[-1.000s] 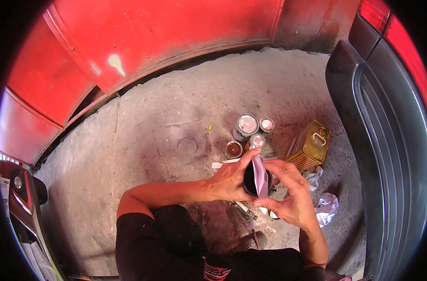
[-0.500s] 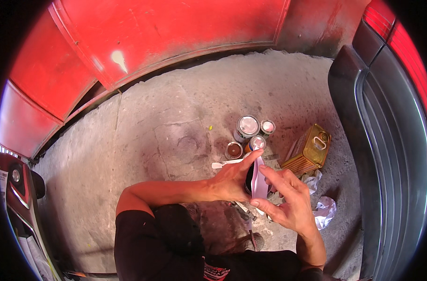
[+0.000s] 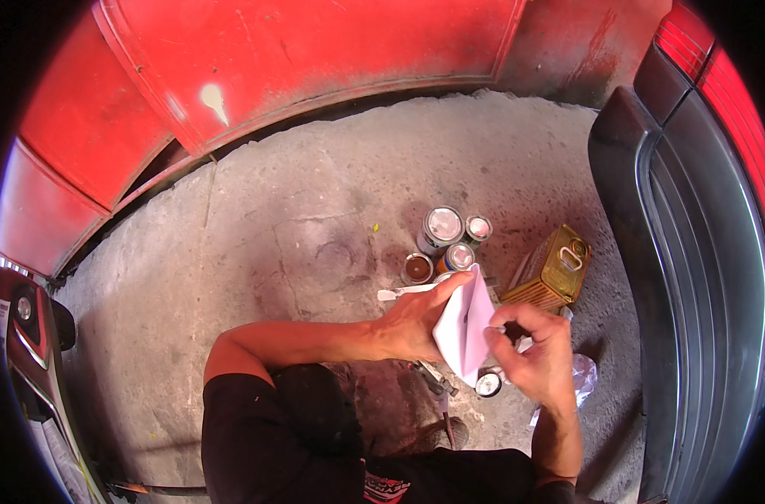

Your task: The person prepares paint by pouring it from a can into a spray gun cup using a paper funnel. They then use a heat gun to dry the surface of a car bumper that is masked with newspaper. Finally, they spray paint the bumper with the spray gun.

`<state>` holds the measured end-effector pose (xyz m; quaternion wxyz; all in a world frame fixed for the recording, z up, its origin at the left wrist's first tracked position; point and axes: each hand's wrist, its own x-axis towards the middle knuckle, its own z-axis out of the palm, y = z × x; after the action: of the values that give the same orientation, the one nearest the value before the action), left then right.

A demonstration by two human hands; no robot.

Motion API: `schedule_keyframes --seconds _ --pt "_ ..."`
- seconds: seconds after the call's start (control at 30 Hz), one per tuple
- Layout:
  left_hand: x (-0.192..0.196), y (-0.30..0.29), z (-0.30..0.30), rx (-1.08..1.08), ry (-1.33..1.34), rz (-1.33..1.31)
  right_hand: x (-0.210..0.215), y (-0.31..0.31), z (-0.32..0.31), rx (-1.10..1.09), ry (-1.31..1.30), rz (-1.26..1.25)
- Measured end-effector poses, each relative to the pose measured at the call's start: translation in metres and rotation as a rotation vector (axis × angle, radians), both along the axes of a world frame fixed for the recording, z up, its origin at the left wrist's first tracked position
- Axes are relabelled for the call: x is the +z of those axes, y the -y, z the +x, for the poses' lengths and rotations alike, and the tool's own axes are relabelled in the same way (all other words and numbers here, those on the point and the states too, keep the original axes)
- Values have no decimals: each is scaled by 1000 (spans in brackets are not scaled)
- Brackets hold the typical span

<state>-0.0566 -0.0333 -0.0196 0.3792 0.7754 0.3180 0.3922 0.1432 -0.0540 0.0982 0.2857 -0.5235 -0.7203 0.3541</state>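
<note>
A folded white paper cone (image 3: 465, 323), tinted pink by the light, is spread partly apart above the floor. My left hand (image 3: 408, 328) grips its left side, with the thumb along the upper edge and the other fingers hidden behind the paper. At the cone's right edge, the thumb and forefinger of my right hand (image 3: 538, 353) are pinched together on the paper. Just beyond the cone stand a large grey can (image 3: 443, 227), a smaller can (image 3: 478, 228), an orange-labelled can (image 3: 458, 256) and an open can of brown liquid (image 3: 417, 269).
A white stick (image 3: 408, 291) lies beside the cans. Right of them stands a yellow rectangular tin (image 3: 555, 273) with a handle. Crumpled clear wrapping (image 3: 584, 378) and a small round dial (image 3: 488, 384) are nearer me. A dark bumper (image 3: 693, 252) borders the right, red panels (image 3: 315, 50) the far side.
The paper cone has been spread wider and shows more of its white face. My right hand has moved slightly right, its fingers drawn into a pinch at the edge.
</note>
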Motion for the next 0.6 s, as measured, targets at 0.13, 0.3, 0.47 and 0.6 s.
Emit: schedule_keyframes --seconds 0.13,0.3,0.47,0.6 --pt "-2 3 3 38 -94 64 -4 -13 24 -17 -39 98" --pt "6 -2 8 47 -34 305 -2 -28 31 105 254 225" --pt "10 0 6 29 -92 160 6 -27 21 157 368 197" --pt "15 3 7 69 -155 124 7 -18 4 225 424 299"
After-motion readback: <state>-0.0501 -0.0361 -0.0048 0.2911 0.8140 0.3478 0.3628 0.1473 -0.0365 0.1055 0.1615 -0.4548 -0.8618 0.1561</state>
